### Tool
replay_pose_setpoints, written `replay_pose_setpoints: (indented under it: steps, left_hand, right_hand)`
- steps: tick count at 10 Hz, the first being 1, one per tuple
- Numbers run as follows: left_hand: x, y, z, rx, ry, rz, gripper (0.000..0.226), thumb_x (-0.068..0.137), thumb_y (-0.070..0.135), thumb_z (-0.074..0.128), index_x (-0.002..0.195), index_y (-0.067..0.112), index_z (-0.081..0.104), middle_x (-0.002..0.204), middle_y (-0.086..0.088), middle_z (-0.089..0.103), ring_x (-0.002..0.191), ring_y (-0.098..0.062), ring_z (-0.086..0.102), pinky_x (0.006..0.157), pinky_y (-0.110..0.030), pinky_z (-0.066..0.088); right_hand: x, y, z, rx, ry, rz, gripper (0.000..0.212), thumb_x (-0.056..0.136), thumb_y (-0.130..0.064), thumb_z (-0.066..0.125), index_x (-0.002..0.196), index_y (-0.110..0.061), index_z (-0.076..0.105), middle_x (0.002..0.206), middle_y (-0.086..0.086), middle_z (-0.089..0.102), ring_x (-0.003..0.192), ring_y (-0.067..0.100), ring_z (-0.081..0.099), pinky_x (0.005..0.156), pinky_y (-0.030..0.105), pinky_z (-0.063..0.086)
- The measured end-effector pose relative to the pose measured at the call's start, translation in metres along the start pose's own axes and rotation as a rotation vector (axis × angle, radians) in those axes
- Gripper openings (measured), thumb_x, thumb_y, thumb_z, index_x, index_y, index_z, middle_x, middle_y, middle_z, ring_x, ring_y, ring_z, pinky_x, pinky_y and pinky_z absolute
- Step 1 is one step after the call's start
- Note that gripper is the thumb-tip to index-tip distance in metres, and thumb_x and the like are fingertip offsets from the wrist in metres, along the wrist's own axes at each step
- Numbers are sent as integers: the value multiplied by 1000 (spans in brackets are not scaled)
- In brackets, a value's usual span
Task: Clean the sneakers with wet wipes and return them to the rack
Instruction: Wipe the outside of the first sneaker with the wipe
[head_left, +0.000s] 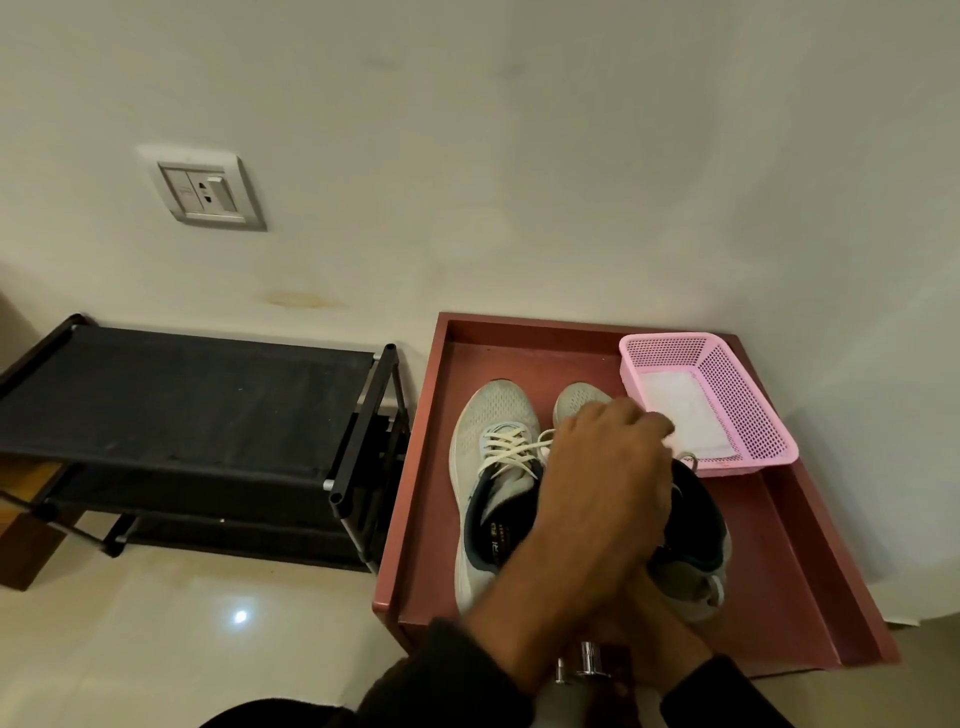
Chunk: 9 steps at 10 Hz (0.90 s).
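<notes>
So the rack (197, 395) is sitting against the wall, well apart from the action, its top shelf showing nothing on it. Next to it the red tray (810, 587) is holding both sneakers plus the pink basket (748, 410) with the wipes (675, 410) lying in it.

The left sneaker (493, 467) is lying flat, laces loose. The right sneaker (696, 551) is sitting under the left hand (608, 483), which is reaching across it with fingers curled down over the tongue, looking like a grip on the shoe. The right hand (649, 613) is tucked underneath at the heel, and I can't tell how its fingers are lying.

What's bugging me: those crossed arms are crowding the basket, so a lift could be knocking it off the tray edge. Loose laces could be snagging too, dragging the other shoe along.
</notes>
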<state>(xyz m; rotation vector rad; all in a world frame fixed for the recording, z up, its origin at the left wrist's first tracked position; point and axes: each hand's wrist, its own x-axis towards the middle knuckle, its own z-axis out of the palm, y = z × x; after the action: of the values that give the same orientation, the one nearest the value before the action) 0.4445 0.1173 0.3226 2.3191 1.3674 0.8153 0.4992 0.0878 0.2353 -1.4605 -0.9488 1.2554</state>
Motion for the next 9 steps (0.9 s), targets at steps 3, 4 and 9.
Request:
replay_pose_setpoints:
  steps: [3, 4, 9]
  left_hand:
    - [-59, -3, -39, -1576, 491, -1430, 26, 99, 12, 52, 122, 2, 56, 106, -15, 62, 93, -23, 60, 73, -31, 47]
    - [-57, -9, -43, -1624, 467, -1462, 38, 98, 7, 51, 135, -4, 46, 127, -25, 53, 113, -32, 56, 93, -36, 47]
    - [-9, -37, 20, -1598, 571, -1600, 24, 96, 11, 59, 113, -5, 65, 114, -20, 67, 98, -31, 63, 95, -42, 52]
  right_hand:
    - [35, 5, 9, -392, 189, -290, 18, 96, -19, 62, 110, -18, 74, 94, -16, 71, 94, -6, 63, 83, 7, 44]
    - [34, 6, 9, -412, 196, -321, 18, 95, -17, 62, 109, -17, 74, 92, -17, 70, 92, -7, 62, 84, 9, 46]
    - [39, 10, 8, -376, 157, -272, 15, 96, -21, 62, 102, -22, 75, 92, -11, 74, 92, -1, 65, 81, 19, 48]
